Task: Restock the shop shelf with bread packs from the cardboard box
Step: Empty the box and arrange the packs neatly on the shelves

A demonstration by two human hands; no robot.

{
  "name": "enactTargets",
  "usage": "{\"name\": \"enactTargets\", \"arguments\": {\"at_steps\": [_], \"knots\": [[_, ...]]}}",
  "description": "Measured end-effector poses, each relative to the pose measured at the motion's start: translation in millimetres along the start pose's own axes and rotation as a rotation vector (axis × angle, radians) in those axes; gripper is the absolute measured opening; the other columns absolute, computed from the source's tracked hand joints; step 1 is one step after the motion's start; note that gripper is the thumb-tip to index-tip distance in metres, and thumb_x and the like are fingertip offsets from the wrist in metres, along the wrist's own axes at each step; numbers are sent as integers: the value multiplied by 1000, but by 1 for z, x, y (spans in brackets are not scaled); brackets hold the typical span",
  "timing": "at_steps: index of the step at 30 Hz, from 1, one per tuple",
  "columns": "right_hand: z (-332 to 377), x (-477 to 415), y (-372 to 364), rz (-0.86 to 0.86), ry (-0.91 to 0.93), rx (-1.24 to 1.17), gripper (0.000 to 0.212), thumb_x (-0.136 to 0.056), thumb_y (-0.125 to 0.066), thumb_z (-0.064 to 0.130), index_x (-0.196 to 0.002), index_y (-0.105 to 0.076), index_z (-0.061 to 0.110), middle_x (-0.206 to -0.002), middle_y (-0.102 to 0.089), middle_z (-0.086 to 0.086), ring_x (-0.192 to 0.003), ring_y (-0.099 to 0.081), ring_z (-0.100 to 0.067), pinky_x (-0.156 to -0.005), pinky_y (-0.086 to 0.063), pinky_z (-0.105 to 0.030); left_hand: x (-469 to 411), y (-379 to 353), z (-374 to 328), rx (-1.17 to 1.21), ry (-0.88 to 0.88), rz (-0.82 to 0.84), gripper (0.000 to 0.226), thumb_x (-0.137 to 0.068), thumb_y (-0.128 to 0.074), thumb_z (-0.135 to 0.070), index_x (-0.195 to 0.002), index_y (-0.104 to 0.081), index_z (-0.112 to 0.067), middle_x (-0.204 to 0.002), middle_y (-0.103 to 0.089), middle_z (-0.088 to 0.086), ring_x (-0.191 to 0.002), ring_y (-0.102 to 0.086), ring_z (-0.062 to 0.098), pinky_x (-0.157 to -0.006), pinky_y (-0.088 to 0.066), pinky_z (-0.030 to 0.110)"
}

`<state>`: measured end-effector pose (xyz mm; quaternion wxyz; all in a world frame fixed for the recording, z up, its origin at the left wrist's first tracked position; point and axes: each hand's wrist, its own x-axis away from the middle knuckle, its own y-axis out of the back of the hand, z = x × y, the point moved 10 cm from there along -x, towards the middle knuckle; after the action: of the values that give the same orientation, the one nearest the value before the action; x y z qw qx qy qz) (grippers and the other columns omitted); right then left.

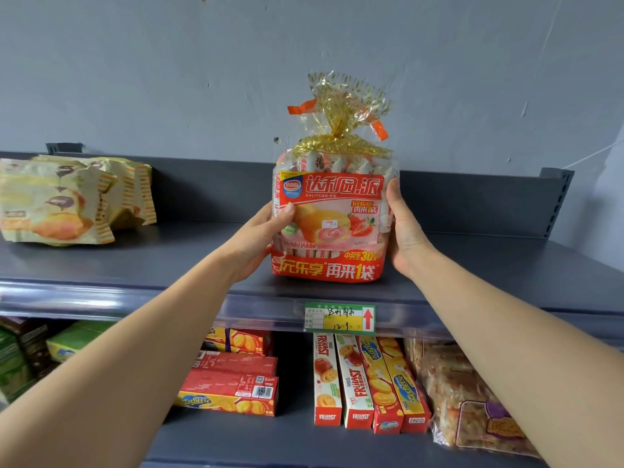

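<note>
1. Shelving fills the view: a dark grey top shelf [135,261] runs across the middle, with a lower shelf [270,440] beneath it.
2. At nine o'clock on the top shelf, a yellow snack bag [67,201] slumps against the back panel, well apart from the hands.
3. Below it, at about eight o'clock, green boxes [72,342] lie on the lower shelf.
4. Left hand [260,238] reaches up from seven o'clock and presses against the left side of the bread pack [331,224], thumb across its front.
5. The bread pack stands upright at the frame's centre, near the front edge of the top shelf, its red base touching the shelf; its gold-printed top is tied with an orange ribbon at twelve o'clock.
6. Under the pack, at six o'clock, a green price tag [339,317] with a red arrow sits on the shelf edge; red biscuit boxes [233,380] are stacked flat below, and taller boxes [368,383] stand on end.
7. Right hand [405,231] comes from five o'clock and is clamped on the pack's right side, so both hands grip it between them.
8. At four o'clock, a clear bag of brown snacks [466,393] lies on the lower shelf.
</note>
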<state>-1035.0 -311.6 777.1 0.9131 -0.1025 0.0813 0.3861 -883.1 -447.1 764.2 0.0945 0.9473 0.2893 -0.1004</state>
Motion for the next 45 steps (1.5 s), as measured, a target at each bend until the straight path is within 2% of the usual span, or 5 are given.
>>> {"name": "enactTargets", "arguments": {"at_steps": [5,14,19,24,45], "knots": [[3,9,5,-54,1,42,58,-70,-51,80,-102,-68,35,-110,-73,3,-110,-64,-20,-108,-39,-51,13,-3,-5,-39,10,-45,32,-99,-44,-36,-129,-48,-25,-110,-66,-12,-88,-68,-1,-64,-51,12],[3,25,18,-79,31,122,114,-38,-63,92,-128,-56,22,-122,-66,3,-116,-60,-20,-109,-38,-51,25,7,-1,-129,62,-156,40,-96,-50,-44,-131,-48,-24,-125,-61,-4,-96,-59,2,-66,-39,18],[5,40,16,-120,18,264,52,-82,-69,46,-123,-55,17,-111,-67,3,-98,-63,-11,-81,-50,-28,25,19,4,-220,119,-172,49,-94,-51,-48,-129,-54,-15,-120,-64,-1,-88,-57,0,-69,-41,20],[1,52,13,-190,-7,407,49,-86,-70,37,-127,-53,15,-118,-64,0,-88,-59,-6,-62,-41,-21,34,29,9,-321,160,-153,66,-91,-56,-50,-142,-43,-10,-138,-55,6,-117,-54,18,-95,-44,34],[15,143,14,-418,-35,1031,48,-88,-67,35,-131,-56,16,-135,-56,-4,-124,-52,-23,-100,-45,-39,96,5,-29,-743,-125,-57,44,-96,-55,-34,-137,-52,-18,-139,-53,2,-125,-50,21,-85,-40,26]]}}
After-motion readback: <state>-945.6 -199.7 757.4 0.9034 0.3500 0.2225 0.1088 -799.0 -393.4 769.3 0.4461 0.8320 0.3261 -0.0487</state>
